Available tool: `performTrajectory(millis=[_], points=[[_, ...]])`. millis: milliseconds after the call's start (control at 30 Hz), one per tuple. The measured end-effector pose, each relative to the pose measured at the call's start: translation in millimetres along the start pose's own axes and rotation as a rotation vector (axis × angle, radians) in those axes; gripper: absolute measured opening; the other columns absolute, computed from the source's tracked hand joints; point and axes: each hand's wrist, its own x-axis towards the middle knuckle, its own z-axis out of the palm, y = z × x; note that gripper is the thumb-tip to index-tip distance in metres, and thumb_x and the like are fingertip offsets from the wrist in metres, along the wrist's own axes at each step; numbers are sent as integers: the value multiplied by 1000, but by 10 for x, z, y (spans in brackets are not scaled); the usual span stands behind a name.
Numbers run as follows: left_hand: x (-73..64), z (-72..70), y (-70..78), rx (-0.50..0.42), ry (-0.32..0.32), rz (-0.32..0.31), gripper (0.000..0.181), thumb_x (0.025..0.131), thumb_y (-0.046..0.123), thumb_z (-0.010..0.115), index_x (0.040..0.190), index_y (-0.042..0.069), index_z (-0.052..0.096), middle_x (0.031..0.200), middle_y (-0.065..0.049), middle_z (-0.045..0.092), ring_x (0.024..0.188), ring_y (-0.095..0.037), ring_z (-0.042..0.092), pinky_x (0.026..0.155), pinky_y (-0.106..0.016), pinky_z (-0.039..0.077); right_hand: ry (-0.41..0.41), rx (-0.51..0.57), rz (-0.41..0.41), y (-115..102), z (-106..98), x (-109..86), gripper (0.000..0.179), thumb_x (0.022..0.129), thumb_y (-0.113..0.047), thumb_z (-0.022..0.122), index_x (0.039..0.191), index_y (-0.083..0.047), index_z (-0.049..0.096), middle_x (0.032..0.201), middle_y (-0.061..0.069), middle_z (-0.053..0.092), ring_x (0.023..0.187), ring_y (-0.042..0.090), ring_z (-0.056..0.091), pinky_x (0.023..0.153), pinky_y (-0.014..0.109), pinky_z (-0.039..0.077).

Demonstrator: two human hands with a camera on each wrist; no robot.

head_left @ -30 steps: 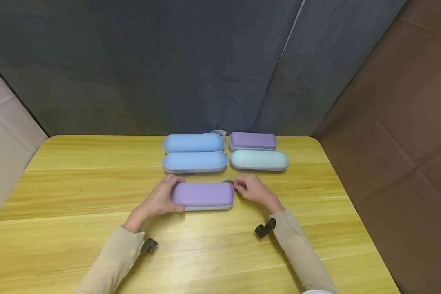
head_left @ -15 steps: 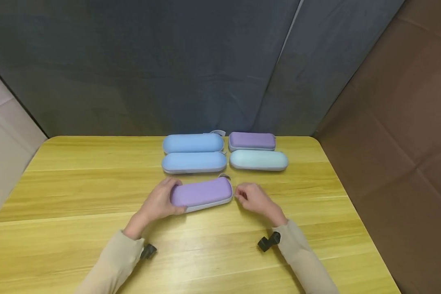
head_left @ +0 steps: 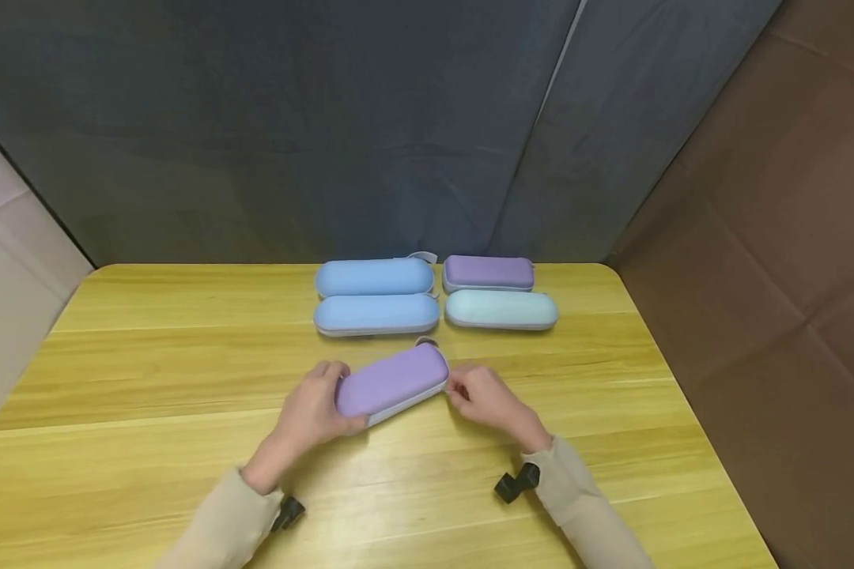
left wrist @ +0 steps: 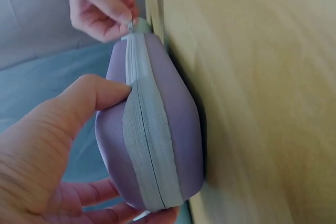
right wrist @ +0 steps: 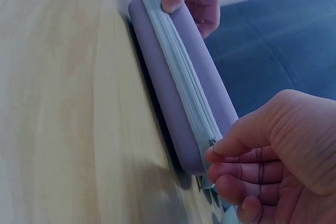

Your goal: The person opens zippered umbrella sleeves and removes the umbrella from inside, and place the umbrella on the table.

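A lilac zippered pencil case (head_left: 393, 382) lies slanted on the table, its right end farther from me. My left hand (head_left: 313, 405) grips its left end, thumb on the near side by the pale zipper band (left wrist: 149, 145) and fingers round the far side. At the other end my right hand (head_left: 485, 397) pinches the small zipper pull (right wrist: 212, 142) between thumb and forefinger. The zipper (right wrist: 184, 77) looks closed along the side that faces me. A grey loop (head_left: 427, 341) sticks out behind the case's right end. My right hand's lower fingers are curled.
Two blue cases, a rear one (head_left: 374, 277) and a front one (head_left: 376, 314), lie behind the lilac case. To their right are a darker purple case (head_left: 488, 273) and a mint case (head_left: 501, 309). A dark cloth (head_left: 292, 134) hangs behind the wooden table (head_left: 149, 379).
The lilac case has turned, its left end coming nearer and its right end pointing away. My right hand has moved nearer to me and closed on the zipper pull at the corner.
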Motion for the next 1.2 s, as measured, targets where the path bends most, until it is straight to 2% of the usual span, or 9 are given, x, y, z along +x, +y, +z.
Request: performTrajectory(millis=[233,467,667,867,1200], points=[[-112,41,102,72,2,-46,65,53,35,84,101,1,56,86,-10,55,71,-23,54,54,-36,49,-25,26,8,-102,55,13,12,75,3,62,71,-8,60,67,-3,54,60,6,47,53,15,41],[-201,60,232,150,1,-71,65,54,38,82,100,1,55,83,-11,54,66,-23,54,48,-34,47,-47,48,-33,-197,122,39,11,77,1,62,72,-9,61,65,-3,55,59,5,48,54,13,41],[-276,102,343,227,41,-49,64,56,38,80,100,0,54,76,-11,53,53,-22,52,40,-31,43,-80,72,-50,-266,172,55,12,78,0,63,72,-10,61,65,-4,55,61,4,47,55,13,41],[-310,160,422,269,71,-23,66,56,39,79,99,-3,53,67,-13,50,45,-18,45,35,-27,39,-93,110,-118,-310,227,61,14,80,-2,63,72,-12,60,66,-6,53,59,1,43,54,11,37],[-312,200,561,304,-1,-98,65,58,44,76,95,0,46,57,-10,46,42,-18,44,33,-26,36,-168,187,-127,-335,245,44,14,83,-2,62,73,-11,60,68,-6,52,61,0,44,53,9,38]])
